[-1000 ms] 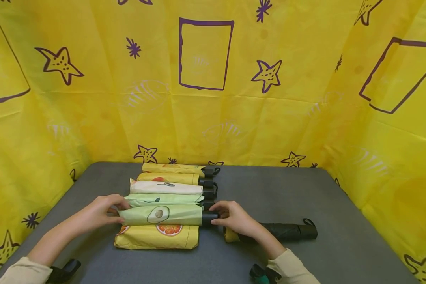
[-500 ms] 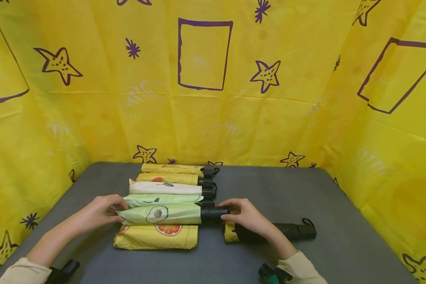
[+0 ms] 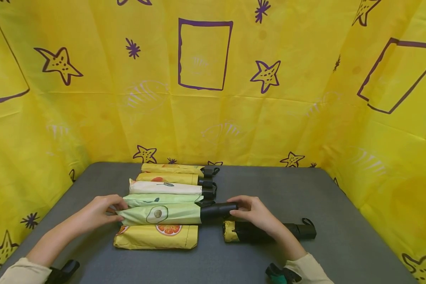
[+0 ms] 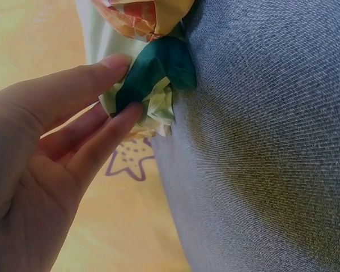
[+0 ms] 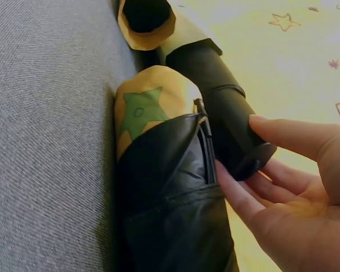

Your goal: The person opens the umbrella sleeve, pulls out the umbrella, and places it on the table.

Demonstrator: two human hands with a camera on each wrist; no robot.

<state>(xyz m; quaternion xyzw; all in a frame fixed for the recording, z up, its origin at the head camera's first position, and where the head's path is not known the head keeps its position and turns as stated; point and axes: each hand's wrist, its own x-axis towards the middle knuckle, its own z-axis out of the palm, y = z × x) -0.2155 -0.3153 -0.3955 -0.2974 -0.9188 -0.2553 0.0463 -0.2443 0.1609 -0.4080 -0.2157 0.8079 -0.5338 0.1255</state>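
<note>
A folded black umbrella point(image 3: 213, 212) sticks partway out of a light green avocado-print sleeve point(image 3: 184, 213). My left hand point(image 3: 101, 211) pinches the sleeve's far left end; in the left wrist view a dark green patch point(image 4: 158, 65) of cloth shows between thumb and fingers. My right hand point(image 3: 253, 212) grips the end of the umbrella's black handle point(image 5: 235, 127) with thumb and fingers. Directly in front lies a yellow sleeve point(image 3: 156, 238) with orange slices, its open mouth point(image 5: 147, 14) dark inside in the right wrist view.
Behind are several umbrellas in sleeves: light green point(image 3: 145, 200), white point(image 3: 170, 188) and yellow ones point(image 3: 170, 169), handles rightward. A black umbrella with a yellow end point(image 3: 250, 232) lies under my right forearm. Yellow printed cloth point(image 3: 213, 126) walls the grey table point(image 3: 216, 264).
My right hand has moved rightward, drawing more of the black umbrella out of the avocado sleeve, and its handle end has risen slightly. The left hand keeps its hold in place.
</note>
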